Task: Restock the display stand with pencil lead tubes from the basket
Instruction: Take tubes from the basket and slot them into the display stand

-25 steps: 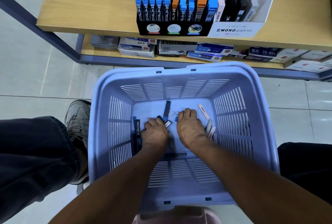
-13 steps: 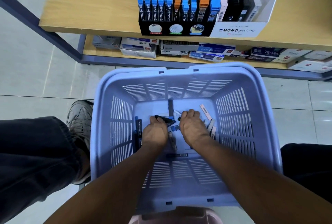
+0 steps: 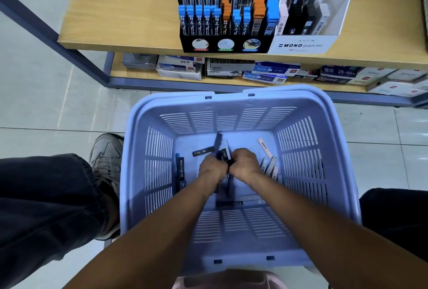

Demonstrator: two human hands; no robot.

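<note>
Both my hands are down inside the lilac slotted basket (image 3: pixel 319 196). My left hand (image 3: pixel 212 168) and my right hand (image 3: pixel 245 164) press together at the middle of its floor, and their curled fingers hold a small bunch of dark pencil lead tubes (image 3: pixel 224 155). Loose tubes lie around them: one black tube (image 3: pixel 202 152) to the left, dark ones (image 3: pixel 180 169) by the left wall, pale pink and white ones (image 3: pixel 268 164) at the right. The black display stand (image 3: pixel 225 44) with blue- and orange-capped tubes stands on the wooden shelf above.
A white MONO graph display box (image 3: pixel 305 44) stands right of the stand. The lower shelf (image 3: pixel 162 80) holds stationery boxes. My shoe (image 3: pixel 106 152) and trouser leg are left of the basket, on the tiled floor. A pink stool edge (image 3: pixel 227 281) shows below the basket.
My hands have come together from slightly apart and gathered tubes between them. One black tube now lies free to the left of my left hand.
</note>
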